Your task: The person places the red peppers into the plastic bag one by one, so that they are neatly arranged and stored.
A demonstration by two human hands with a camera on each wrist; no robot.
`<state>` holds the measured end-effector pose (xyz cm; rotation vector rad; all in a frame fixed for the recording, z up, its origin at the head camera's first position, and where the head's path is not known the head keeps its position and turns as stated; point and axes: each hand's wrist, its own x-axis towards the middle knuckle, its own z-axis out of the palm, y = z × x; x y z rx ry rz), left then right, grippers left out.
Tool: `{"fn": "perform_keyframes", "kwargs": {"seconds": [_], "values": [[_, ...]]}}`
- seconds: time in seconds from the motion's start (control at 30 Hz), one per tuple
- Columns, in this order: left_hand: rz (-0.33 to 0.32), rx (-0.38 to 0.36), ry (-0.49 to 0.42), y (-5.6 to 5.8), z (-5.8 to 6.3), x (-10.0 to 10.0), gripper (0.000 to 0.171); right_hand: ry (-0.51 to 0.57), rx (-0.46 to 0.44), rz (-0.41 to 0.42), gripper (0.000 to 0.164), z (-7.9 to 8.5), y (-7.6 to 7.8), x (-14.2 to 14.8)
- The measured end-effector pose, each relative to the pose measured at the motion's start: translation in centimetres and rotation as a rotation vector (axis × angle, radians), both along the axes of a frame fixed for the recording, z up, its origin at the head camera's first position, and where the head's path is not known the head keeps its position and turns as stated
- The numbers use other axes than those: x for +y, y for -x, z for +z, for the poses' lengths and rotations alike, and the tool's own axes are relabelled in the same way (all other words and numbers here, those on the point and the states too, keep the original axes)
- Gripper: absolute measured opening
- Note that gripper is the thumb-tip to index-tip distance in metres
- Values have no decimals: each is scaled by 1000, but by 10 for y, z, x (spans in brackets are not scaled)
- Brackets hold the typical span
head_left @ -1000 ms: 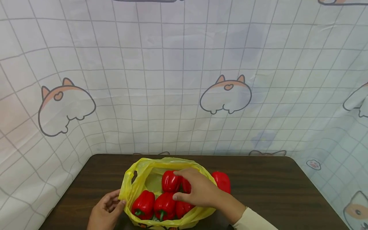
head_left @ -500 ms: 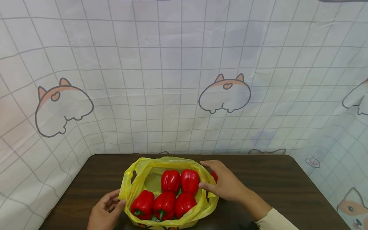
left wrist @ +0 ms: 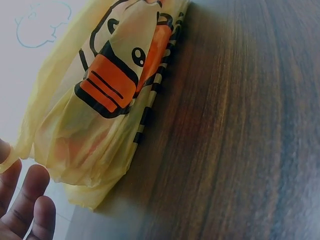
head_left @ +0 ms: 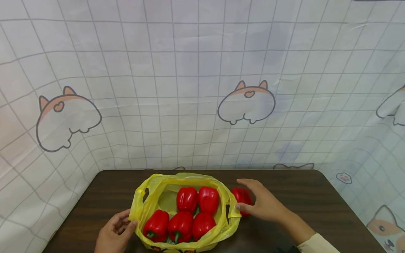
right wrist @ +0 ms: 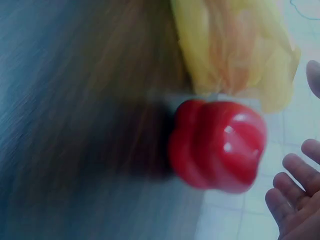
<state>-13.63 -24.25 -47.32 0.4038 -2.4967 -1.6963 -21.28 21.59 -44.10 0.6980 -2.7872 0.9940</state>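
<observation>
A yellow plastic bag (head_left: 148,186) stands with its mouth wide, and several red bell peppers (head_left: 181,225) lie inside it. My left hand (head_left: 114,230) pinches the bag's left edge between thumb and fingers. In the left wrist view, the bag's printed side (left wrist: 107,90) shows a duck face, and the left fingers (left wrist: 31,192) are at its edge. One more red bell pepper (right wrist: 217,145) sits on the table just right of the bag. My right hand (head_left: 267,203) is over that pepper, fingers spread and holding nothing, partly hiding it in the head view.
The dark wooden table (head_left: 303,200) has its far edge close to a white grid-patterned cloth (head_left: 177,105) with cartoon dogs. This cloth also hangs along both sides.
My right hand has come out of the bag, leaving a bell pepper at the back right inside, and has moved right to the pepper outside. The left hand keeps its hold.
</observation>
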Motion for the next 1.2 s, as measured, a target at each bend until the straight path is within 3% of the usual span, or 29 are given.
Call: {"fn": "perform_keyframes", "kwargs": {"seconds": [0.43, 0.77, 1.2], "values": [[-17, -2, -28, -1, -1, -2, 59, -33, -96, 7, 93, -20, 4, 24], [-10, 9, -27, -1, -2, -2, 59, -57, -106, 34, 97, -31, 8, 28], [3, 12, -37, -1, -2, 0, 56, -46, -108, -4, 105, -40, 10, 27]]}}
